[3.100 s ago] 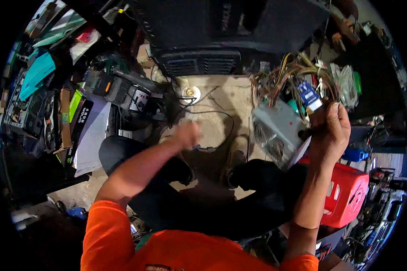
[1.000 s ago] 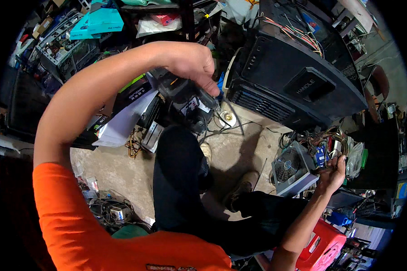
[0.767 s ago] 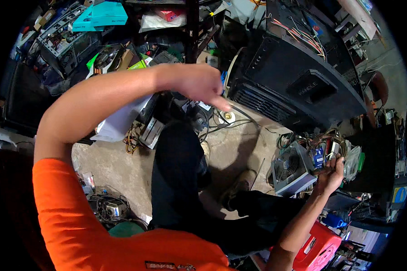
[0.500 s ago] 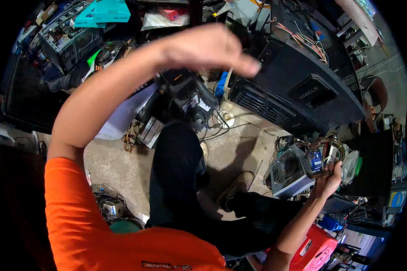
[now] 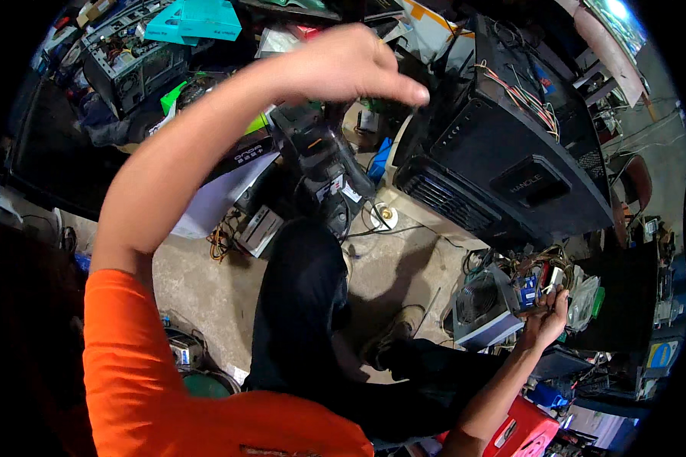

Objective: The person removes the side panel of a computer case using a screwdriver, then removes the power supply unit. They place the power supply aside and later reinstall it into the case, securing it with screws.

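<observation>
My left hand (image 5: 351, 67) is raised over the clutter at the upper middle, its thumb stretched right toward a black computer case (image 5: 480, 156). Its other fingers bend away and are mostly hidden. On the right, my right hand (image 5: 545, 324) is closed at a bundle of cables, beside a grey power supply (image 5: 484, 308) with a round fan grille. A small white piece (image 5: 556, 277) shows just above its fingertips, and a blue-labelled part (image 5: 528, 292) lies close by. What the fingers grip is not clear.
Teal boxes (image 5: 194, 21) lie near an opened computer tower (image 5: 133, 65) at the upper left. A white round socket (image 5: 384, 215) sits on the floor before the case. Loose wires (image 5: 522, 99) hang over the case top. A red container (image 5: 522, 428) stands beside my right forearm.
The view has shifted slightly. My left hand has moved a little up and left, away from the black case. My right hand stays by the cables and power supply.
</observation>
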{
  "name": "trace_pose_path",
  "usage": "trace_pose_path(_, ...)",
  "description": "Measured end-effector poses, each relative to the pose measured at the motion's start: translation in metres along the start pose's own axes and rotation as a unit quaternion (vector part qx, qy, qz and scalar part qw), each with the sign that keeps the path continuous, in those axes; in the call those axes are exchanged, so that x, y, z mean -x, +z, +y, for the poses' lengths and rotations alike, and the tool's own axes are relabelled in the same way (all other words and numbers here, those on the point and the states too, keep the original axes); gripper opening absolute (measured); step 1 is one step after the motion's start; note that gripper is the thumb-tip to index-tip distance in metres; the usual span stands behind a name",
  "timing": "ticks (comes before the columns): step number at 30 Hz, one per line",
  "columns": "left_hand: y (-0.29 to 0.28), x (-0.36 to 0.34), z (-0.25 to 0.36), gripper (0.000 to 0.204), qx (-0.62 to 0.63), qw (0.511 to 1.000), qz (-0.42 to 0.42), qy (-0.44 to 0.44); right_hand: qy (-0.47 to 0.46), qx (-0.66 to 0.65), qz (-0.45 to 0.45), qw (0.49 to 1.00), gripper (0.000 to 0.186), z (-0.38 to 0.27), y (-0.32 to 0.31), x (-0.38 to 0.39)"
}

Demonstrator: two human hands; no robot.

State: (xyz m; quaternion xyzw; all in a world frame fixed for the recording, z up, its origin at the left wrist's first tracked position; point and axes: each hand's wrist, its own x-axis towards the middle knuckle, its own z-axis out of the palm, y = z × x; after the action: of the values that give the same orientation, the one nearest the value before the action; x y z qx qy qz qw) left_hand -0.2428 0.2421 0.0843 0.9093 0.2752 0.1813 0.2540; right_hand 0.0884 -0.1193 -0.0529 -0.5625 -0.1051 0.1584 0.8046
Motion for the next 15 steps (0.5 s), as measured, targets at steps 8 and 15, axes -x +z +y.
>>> trace_pose_path(8,-0.108,-0.033,0.004,0.051,0.2,0.965,0.136,-0.103,0.015,-0.061,0.016,0.998,0.015,0.003,0.02,0.006)
trace_pose_path(15,-0.108,-0.096,-0.04,0.061,0.147,0.906,0.351,-0.186,-0.015,-0.045,-0.008,0.999,0.014,0.001,0.008,0.002)
